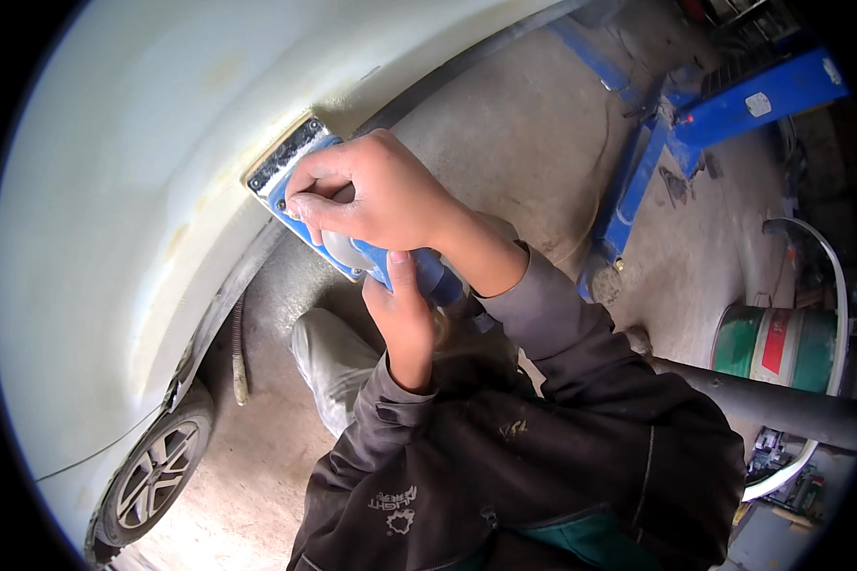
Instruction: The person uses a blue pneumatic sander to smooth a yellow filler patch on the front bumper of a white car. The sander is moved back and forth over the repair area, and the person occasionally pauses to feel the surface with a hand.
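Clearly, the pale car panel [133, 190] fills the left side, with a wheel [157, 466] at lower left. Against the panel, near its lower edge, sits the blue sander [341, 249]. The right hand [367, 186] curls over its front, thumb and fingertips drawn together; the left hand [400, 309] wraps its rear. Light, even pressure from both would probably keep it flat, sparing the curve gouges from a corner.

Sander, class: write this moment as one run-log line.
left hand: holds blue sander | right hand: curled on sander | sander: against car panel
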`<state>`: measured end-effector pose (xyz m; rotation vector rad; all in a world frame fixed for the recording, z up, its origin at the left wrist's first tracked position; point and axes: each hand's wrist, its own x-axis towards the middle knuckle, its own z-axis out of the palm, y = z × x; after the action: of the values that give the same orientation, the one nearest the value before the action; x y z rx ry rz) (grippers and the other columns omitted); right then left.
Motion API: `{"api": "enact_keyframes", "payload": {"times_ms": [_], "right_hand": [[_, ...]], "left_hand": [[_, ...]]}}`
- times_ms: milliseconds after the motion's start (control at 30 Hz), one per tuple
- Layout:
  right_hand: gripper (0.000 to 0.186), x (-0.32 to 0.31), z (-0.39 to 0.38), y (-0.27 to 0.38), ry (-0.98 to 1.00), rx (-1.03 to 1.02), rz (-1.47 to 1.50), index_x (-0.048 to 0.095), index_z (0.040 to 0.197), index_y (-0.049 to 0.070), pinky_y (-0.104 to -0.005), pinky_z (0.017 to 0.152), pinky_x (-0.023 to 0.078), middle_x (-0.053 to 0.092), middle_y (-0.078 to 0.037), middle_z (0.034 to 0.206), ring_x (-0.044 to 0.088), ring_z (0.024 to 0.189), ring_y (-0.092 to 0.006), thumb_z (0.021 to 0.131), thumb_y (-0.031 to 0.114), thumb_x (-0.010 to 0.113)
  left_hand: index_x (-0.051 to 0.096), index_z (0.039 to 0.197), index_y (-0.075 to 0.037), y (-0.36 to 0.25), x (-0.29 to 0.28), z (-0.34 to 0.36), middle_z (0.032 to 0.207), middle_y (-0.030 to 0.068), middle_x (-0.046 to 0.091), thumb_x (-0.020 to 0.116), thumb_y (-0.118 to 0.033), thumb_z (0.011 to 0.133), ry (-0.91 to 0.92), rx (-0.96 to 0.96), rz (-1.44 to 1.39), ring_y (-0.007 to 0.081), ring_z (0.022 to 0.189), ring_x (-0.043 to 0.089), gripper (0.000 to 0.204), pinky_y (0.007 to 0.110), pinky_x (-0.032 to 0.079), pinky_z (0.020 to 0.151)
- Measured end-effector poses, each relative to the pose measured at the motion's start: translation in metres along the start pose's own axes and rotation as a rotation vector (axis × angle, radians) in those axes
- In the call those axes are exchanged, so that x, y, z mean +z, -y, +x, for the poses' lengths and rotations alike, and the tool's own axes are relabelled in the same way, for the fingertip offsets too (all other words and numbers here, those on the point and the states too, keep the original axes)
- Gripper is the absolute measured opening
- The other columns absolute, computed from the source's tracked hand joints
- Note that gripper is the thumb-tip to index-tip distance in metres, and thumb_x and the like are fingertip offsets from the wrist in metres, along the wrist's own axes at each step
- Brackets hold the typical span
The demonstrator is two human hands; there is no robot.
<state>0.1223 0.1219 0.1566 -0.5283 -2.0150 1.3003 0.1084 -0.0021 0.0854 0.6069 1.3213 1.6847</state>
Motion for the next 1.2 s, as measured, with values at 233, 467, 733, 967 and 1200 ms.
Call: {"api": "enact_keyframes", "payload": {"times_ms": [233, 467, 733, 967, 1200], "right_hand": [[0.009, 0.016, 0.005, 0.006, 0.068, -0.042, 0.015, 0.069, 0.087, 0.003, -0.0256, 0.061, 0.050, 0.071, -0.006, 0.068, 0.068, 0.061, -0.0122, 0.086, 0.012, 0.067], [0.012, -0.028, 0.000, -0.012, -0.057, 0.029, 0.091, 0.068, 0.088, -0.004, -0.0247, 0.068, 0.053, 0.070, -0.007, 0.073, 0.067, 0.069, -0.0115, 0.089, 0.008, 0.065], [0.013, -0.044, -0.008, -0.010, -0.188, 0.109, 0.041, 0.067, 0.089, -0.006, -0.0261, 0.072, 0.053, 0.069, -0.008, 0.074, 0.067, 0.071, -0.0127, 0.090, 0.006, 0.061], [0.014, -0.039, -0.006, -0.010, -0.210, 0.122, 0.024, 0.067, 0.089, -0.006, -0.0253, 0.069, 0.053, 0.070, -0.008, 0.073, 0.066, 0.070, -0.0120, 0.090, 0.007, 0.063], [0.012, -0.045, -0.006, -0.012, -0.234, 0.094, 0.021, 0.067, 0.089, -0.007, -0.0248, 0.069, 0.053, 0.069, -0.008, 0.074, 0.067, 0.072, -0.0114, 0.090, 0.005, 0.063]], "left_hand": [[0.054, 0.122, 0.008, -0.003, -0.011, -0.003, 0.110, 0.0091, 0.063, 0.045, -0.045, 0.105, -0.066, 0.005, 0.001, 0.0141, 0.097, 0.061, 0.056, 0.029, 0.048, 0.085], [0.062, 0.105, 0.006, 0.000, 0.023, 0.019, 0.090, 0.0034, 0.063, 0.059, -0.033, 0.101, 0.012, -0.018, -0.045, 0.0106, 0.079, 0.055, 0.040, 0.028, 0.046, 0.072], [0.064, 0.100, 0.005, 0.008, 0.029, 0.030, 0.077, 0.0051, 0.064, 0.063, -0.043, 0.096, 0.076, -0.029, 0.028, 0.0108, 0.067, 0.057, 0.048, 0.028, 0.046, 0.060], [0.065, 0.102, 0.006, 0.012, 0.024, 0.032, 0.080, 0.0084, 0.067, 0.064, -0.040, 0.096, 0.062, 0.001, 0.042, 0.0139, 0.073, 0.060, 0.047, 0.031, 0.049, 0.068], [0.064, 0.104, 0.007, 0.008, 0.023, 0.035, 0.086, 0.0100, 0.068, 0.063, -0.040, 0.096, 0.115, -0.038, 0.142, 0.0157, 0.075, 0.061, 0.048, 0.033, 0.049, 0.071]]}}
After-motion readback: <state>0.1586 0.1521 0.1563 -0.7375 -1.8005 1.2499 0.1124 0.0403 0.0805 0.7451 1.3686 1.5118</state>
